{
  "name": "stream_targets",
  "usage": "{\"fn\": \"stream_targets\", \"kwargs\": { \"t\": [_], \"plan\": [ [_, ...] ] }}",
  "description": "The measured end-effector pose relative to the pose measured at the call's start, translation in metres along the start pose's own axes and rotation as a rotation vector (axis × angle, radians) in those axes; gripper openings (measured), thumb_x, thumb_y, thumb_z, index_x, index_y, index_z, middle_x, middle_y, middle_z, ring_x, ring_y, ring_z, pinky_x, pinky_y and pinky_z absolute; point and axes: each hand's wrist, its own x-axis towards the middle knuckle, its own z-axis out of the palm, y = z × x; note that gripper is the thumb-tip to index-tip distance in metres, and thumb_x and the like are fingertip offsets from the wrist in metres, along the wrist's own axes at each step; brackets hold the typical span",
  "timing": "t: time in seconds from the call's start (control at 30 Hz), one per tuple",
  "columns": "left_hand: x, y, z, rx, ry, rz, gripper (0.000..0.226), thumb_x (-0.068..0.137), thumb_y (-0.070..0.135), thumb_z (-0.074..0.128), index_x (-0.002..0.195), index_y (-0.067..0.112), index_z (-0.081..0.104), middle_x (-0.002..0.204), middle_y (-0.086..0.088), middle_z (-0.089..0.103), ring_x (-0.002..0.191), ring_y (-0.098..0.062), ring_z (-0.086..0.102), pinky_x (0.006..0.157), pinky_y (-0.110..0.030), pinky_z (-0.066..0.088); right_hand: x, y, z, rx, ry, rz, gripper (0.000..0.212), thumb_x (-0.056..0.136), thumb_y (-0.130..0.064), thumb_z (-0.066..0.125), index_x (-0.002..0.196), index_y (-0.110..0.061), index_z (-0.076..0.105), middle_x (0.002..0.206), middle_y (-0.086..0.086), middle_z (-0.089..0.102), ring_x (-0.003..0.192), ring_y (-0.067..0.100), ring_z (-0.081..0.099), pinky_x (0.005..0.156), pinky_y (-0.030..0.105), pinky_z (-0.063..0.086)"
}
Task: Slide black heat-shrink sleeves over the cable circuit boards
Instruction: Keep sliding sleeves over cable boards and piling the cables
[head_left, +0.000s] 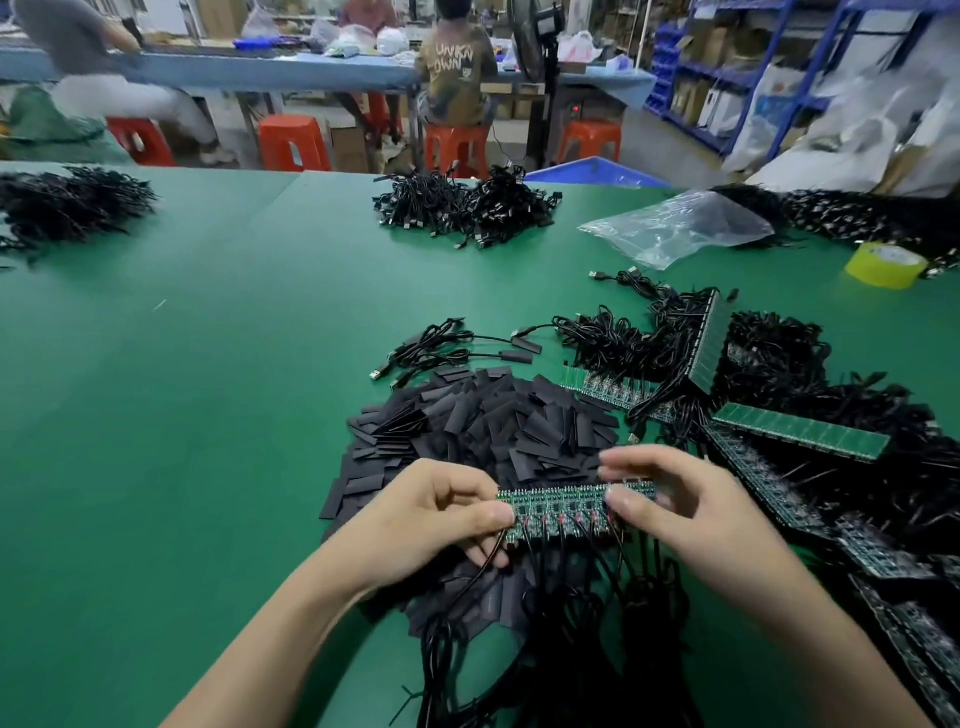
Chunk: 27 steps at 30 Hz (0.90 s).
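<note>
Location type: electronics assembly workshop, hand-work line. Indicators: a large green-matted surface (182, 364) carries bulk stock, namely heaps of black USB cables (462, 208), a pile of cut black heat-shrink sleeves (483, 421) and rows of green circuit-board panels (802, 434) with cables attached. The left hand (431, 514) and right hand (691, 519) pinch one wired circuit-board panel (561, 506), which marks the work as manual. Behind, persons (457, 73) sit on orange plastic stools (293, 140) at a second, blue-covered surface (260, 70). Blue steel shelving (727, 78) at the right holds cartons and storage bins. A roll of yellow tape (883, 265) and a clear plastic bag (675, 228) lie among the stock.
</note>
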Motion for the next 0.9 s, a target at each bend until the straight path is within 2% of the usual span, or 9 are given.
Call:
{"fn": "stream_targets", "kwargs": {
  "t": [0.07, 0.13, 0.2, 0.23, 0.33, 0.4, 0.47, 0.6, 0.9],
  "plan": [
    [0.001, 0.000, 0.001, 0.005, 0.023, 0.018, 0.025, 0.095, 0.011, 0.068, 0.073, 0.022, 0.074, 0.070, -0.004, 0.072, 0.061, -0.006, 0.068, 0.060, -0.013, 0.050, 0.006, -0.015, 0.008, -0.216, 0.008, -0.205, 0.041, 0.082, -0.073, 0.063, 0.113, -0.048, 0.069, 0.116, -0.033, 0.064, 0.114, -0.013, 0.055, 0.097, 0.020, 0.043],
    [0.001, -0.001, 0.001, 0.042, 0.027, 0.036, 0.024, 0.093, 0.012, 0.070, 0.075, 0.027, 0.076, 0.068, 0.001, 0.072, 0.059, -0.003, 0.065, 0.059, -0.013, 0.048, 0.013, -0.026, 0.022, -0.406, -0.092, -0.286, 0.043, 0.086, -0.071, 0.054, 0.115, -0.043, 0.069, 0.114, -0.032, 0.064, 0.120, -0.012, 0.051, 0.104, 0.026, 0.044],
    [0.001, -0.003, 0.000, 0.083, 0.060, 0.047, 0.019, 0.091, 0.019, 0.074, 0.074, 0.029, 0.076, 0.066, 0.001, 0.072, 0.057, -0.005, 0.061, 0.058, -0.015, 0.048, 0.019, -0.031, 0.030, -0.563, -0.167, -0.257, 0.038, 0.091, -0.067, 0.052, 0.114, -0.041, 0.068, 0.116, -0.026, 0.067, 0.127, -0.014, 0.039, 0.117, 0.025, 0.028],
    [0.001, -0.004, 0.000, 0.087, 0.086, 0.053, 0.016, 0.089, 0.022, 0.076, 0.075, 0.028, 0.076, 0.066, 0.000, 0.072, 0.056, -0.006, 0.060, 0.058, -0.017, 0.048, 0.023, -0.034, 0.029, -0.609, -0.180, -0.251, 0.033, 0.093, -0.064, 0.052, 0.111, -0.041, 0.068, 0.113, -0.023, 0.069, 0.124, -0.013, 0.037, 0.115, 0.020, 0.019],
    [0.002, -0.011, -0.001, 0.077, 0.179, 0.078, 0.010, 0.085, 0.022, 0.081, 0.077, 0.026, 0.078, 0.066, -0.003, 0.073, 0.056, -0.007, 0.060, 0.057, -0.018, 0.048, 0.037, -0.041, 0.029, -0.510, -0.253, -0.228, 0.017, 0.093, -0.054, 0.062, 0.093, -0.039, 0.070, 0.090, -0.023, 0.070, 0.093, -0.009, 0.058, 0.092, 0.022, 0.046],
    [0.003, -0.013, -0.002, 0.078, 0.194, 0.074, 0.009, 0.085, 0.021, 0.081, 0.078, 0.026, 0.078, 0.067, -0.003, 0.074, 0.056, -0.005, 0.060, 0.058, -0.017, 0.047, 0.046, -0.044, 0.030, -0.475, -0.306, -0.226, 0.014, 0.091, -0.048, 0.068, 0.085, -0.036, 0.070, 0.082, -0.020, 0.069, 0.079, 0.000, 0.062, 0.074, 0.029, 0.052],
    [0.004, -0.014, -0.002, 0.040, 0.174, 0.048, 0.008, 0.085, 0.021, 0.081, 0.079, 0.025, 0.079, 0.068, -0.003, 0.073, 0.056, -0.005, 0.059, 0.057, -0.017, 0.048, 0.053, -0.046, 0.030, -0.477, -0.360, -0.231, 0.014, 0.090, -0.046, 0.070, 0.083, -0.034, 0.071, 0.081, -0.017, 0.069, 0.077, 0.003, 0.063, 0.073, 0.030, 0.052],
    [0.003, -0.013, -0.005, -0.041, 0.149, 0.014, 0.007, 0.082, 0.020, 0.076, 0.076, 0.023, 0.078, 0.065, 0.001, 0.071, 0.053, -0.003, 0.057, 0.054, -0.015, 0.047, 0.060, -0.043, 0.030, -0.367, -0.465, -0.278, 0.012, 0.093, -0.038, 0.071, 0.082, -0.033, 0.072, 0.079, -0.020, 0.069, 0.075, 0.000, 0.063, 0.065, 0.016, 0.044],
    [0.004, -0.013, -0.004, -0.155, 0.056, 0.012, 0.008, 0.079, 0.023, 0.078, 0.073, 0.017, 0.077, 0.065, -0.005, 0.071, 0.052, -0.006, 0.063, 0.054, -0.015, 0.049, 0.053, -0.020, 0.033, -0.055, -0.524, -0.257, 0.009, 0.095, -0.019, 0.072, 0.086, -0.018, 0.072, 0.071, -0.012, 0.066, 0.066, -0.005, 0.055, 0.063, 0.012, 0.040]
  ]
}}
